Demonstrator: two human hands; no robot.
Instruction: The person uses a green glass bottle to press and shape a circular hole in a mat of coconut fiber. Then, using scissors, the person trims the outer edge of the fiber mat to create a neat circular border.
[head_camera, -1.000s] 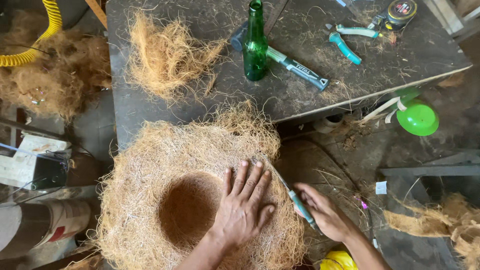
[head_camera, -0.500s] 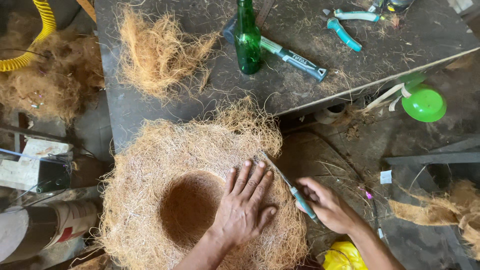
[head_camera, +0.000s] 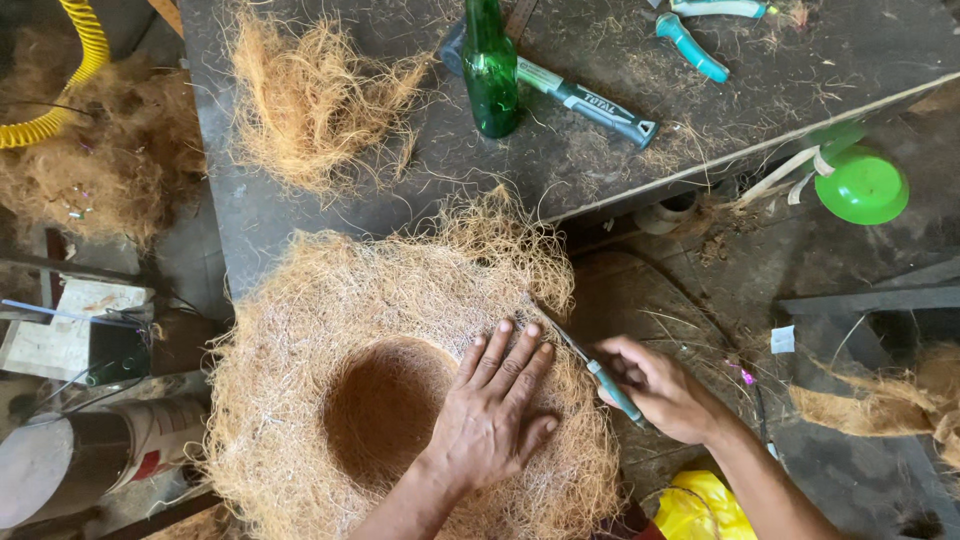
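While the head view looks straight down, the coir fibre nest (head_camera: 400, 390) fills the lower centre of the frame, a wide shaggy ring with a hollow in its middle, its top edge brushing the dark counter (head_camera: 620, 170). It looks light, springy and loose, likely to shed strands, so the firmer packed rim seems the best place to hold it. Left hand (head_camera: 495, 410) lies flat with fingers spread, pressing the ring just right of the hollow. Right hand (head_camera: 665, 390) is curled round the teal handle of a thin tool (head_camera: 590, 365), whose tip meets the fibre beside the fingertips. Upper frame: loose fibre clump (head_camera: 310, 90), green bottle (head_camera: 490, 65).
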